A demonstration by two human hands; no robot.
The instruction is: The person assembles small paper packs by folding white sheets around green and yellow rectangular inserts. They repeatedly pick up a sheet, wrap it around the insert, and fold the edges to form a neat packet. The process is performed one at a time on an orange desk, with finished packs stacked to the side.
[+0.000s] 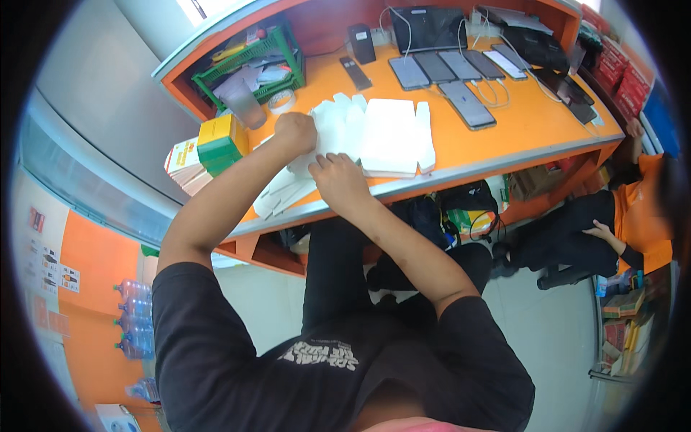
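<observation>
Several flat white cardboard box blanks lie on the orange desk [525, 137] in front of me. My left hand [296, 134] is closed in a fist at the left side of one white box blank [337, 124], whose flaps stick out at the far end. Nearer to me, the bent fingers of my right hand [340, 181] grip the near edge of the same blank. Just right of it is another flat white blank [389, 137], touched by neither hand. More white folded card [284, 196] lies under my left wrist, partly hidden by my arms.
Left of my forearm stand a yellow-green box [222, 144] and a stack of printed cartons [188, 164]. Beyond are a tape roll [281, 101], a clear cup [245, 108] and a green basket [252, 70]. Several phones [468, 104] with cables lie right; a person in orange [640, 209] sits there.
</observation>
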